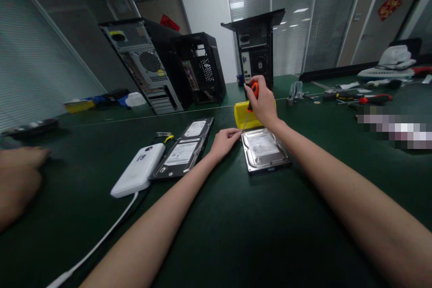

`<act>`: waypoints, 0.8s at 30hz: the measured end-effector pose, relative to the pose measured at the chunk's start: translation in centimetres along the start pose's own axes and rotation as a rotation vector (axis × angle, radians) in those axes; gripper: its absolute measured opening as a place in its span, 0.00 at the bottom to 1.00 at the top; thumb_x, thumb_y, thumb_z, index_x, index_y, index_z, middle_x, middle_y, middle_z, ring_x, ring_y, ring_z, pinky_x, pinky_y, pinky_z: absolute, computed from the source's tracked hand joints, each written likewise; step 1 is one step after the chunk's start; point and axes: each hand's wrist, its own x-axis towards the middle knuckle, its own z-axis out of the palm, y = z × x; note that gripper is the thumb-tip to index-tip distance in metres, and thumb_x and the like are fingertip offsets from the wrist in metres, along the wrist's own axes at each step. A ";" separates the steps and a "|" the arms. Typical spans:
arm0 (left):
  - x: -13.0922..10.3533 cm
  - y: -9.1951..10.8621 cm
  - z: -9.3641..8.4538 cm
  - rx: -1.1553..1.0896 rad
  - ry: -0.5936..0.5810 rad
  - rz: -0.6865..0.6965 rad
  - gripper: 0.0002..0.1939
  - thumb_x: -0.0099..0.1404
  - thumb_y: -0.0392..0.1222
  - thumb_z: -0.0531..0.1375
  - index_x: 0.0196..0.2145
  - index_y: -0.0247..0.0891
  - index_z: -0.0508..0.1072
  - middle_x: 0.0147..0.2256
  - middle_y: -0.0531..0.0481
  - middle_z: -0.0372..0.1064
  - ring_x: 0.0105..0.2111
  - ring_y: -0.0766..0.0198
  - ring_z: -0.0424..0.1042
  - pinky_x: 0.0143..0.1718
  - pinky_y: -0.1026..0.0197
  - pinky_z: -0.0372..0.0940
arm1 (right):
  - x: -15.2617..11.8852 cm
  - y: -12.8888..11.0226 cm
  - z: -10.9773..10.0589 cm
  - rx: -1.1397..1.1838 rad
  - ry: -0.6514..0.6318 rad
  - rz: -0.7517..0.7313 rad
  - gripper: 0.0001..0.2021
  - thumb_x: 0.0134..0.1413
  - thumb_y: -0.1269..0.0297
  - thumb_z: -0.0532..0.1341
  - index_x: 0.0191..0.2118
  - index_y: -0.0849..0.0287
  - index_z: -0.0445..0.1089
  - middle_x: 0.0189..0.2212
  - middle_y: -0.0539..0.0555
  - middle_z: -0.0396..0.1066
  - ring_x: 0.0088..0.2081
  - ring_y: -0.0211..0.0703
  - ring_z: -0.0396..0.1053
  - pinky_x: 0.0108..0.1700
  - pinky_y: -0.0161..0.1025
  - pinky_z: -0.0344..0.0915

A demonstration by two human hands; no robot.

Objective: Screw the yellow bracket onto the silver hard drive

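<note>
My right hand is wrapped round the handle of an orange and black screwdriver, its shaft slanting down to the upper left corner of a silver hard drive. Beside that corner, the fingertips of my left hand are pressed together near the screwdriver's tip; whether they pinch something small is hidden. Behind the drive stands a yellow case. Left of my left hand lie more hard drives, end to end, with white labels.
A white power bank with a cable lies at the left. Another person's blurred hand is at the left edge. Computer cases stand behind. Pliers and other tools lie at the right.
</note>
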 end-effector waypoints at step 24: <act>-0.2 0.6 0.0 -0.051 -0.002 -0.034 0.18 0.62 0.49 0.56 0.42 0.35 0.77 0.38 0.45 0.77 0.36 0.60 0.74 0.40 0.62 0.65 | 0.1 -0.4 0.2 0.063 -0.035 -0.065 0.13 0.61 0.54 0.50 0.45 0.58 0.59 0.38 0.55 0.66 0.36 0.42 0.66 0.44 0.42 0.63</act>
